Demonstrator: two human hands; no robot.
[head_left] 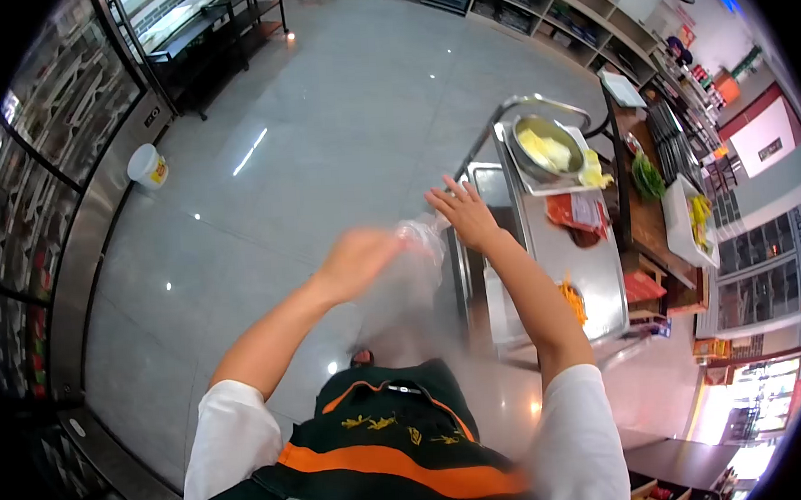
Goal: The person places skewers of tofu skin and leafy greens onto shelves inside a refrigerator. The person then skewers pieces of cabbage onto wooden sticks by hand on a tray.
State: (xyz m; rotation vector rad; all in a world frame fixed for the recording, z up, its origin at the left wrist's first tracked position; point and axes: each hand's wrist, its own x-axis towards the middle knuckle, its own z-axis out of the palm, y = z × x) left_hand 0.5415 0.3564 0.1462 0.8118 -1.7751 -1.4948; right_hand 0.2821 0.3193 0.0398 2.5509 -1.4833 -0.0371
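Thin, crumpled clear plastic (423, 240) hangs between my hands over the floor; blur hides whether it is a bag or a glove. My left hand (356, 263) is smeared by motion, its fingertips closed on the plastic's left side. Beside the plastic, my right hand (467, 215) has its fingers stretched out, with the plastic close to its thumb side. To the right stands a steel cart (606, 280). On it are a metal bowl (524, 159) of pale yellow pieces, a red package (580, 213) and shredded orange food (573, 302).
A wooden counter (660, 223) beyond the cart bears leafy greens (648, 176) and a white bin (686, 221) with yellow items. A white bucket (147, 166) sits on the floor by the glass-doored cabinet (84, 85) at left. Shelves (551, 16) line the back.
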